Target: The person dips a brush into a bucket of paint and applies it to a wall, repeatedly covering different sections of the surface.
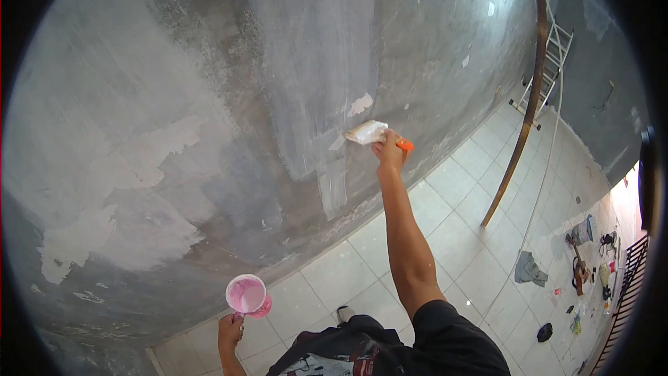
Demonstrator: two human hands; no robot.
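Note:
My right hand (392,151) is closed around the orange handle of a wide paintbrush (367,132). The brush's whitish bristle end is up against the grey wall (299,63), just below a small pale patch (360,104). Long lighter streaks run down the wall above and beside the brush. Low on the left, my left hand (231,333) grips the handle of a pink cup (247,294) with a white rim. Pinkish liquid shows inside the cup, and its outer side is smeared pink.
White tiles cover the floor (452,219) below the wall. A long curved wooden pole (522,136) stands at the right, with a metal ladder (553,63) behind it. A grey cloth (530,269) and several scattered items lie at the far right by a dark railing (624,296).

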